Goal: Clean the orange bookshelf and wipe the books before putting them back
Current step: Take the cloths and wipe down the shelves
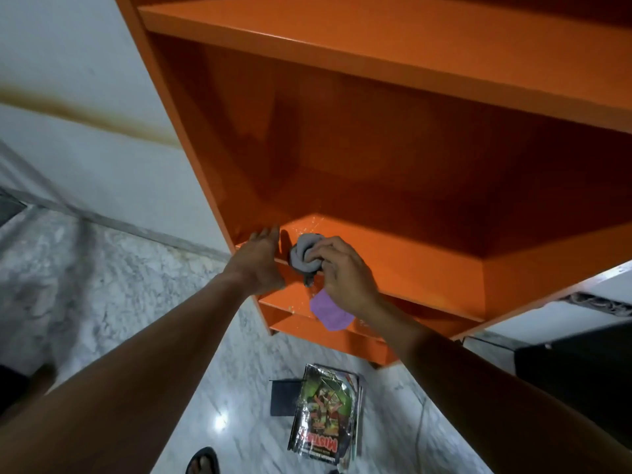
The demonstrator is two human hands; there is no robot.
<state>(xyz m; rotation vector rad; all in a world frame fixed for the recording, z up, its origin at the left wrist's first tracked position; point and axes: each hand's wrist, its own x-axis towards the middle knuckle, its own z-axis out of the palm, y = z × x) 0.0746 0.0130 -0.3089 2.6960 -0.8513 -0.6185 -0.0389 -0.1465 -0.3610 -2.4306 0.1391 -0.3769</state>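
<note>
The orange bookshelf [393, 159] fills the upper right of the head view, and the shelves in sight hold no books. My right hand [342, 268] grips a bunched grey cloth [304, 254] against the front left part of a shelf board. My left hand [260, 258] rests with straight fingers on the same board's front edge, beside the left side panel. A purple piece [330, 311], cloth or paper, shows below my right wrist on a lower shelf. A stack of books [326, 412] with a glossy comic-style cover on top lies on the floor below.
A dark flat book or folder [284, 398] lies on the marble floor [102, 278] beside the stack. A white wall with a brown stain stands left of the shelf. A black object [574, 364] sits at the right. My sandalled foot [203, 461] is near the bottom edge.
</note>
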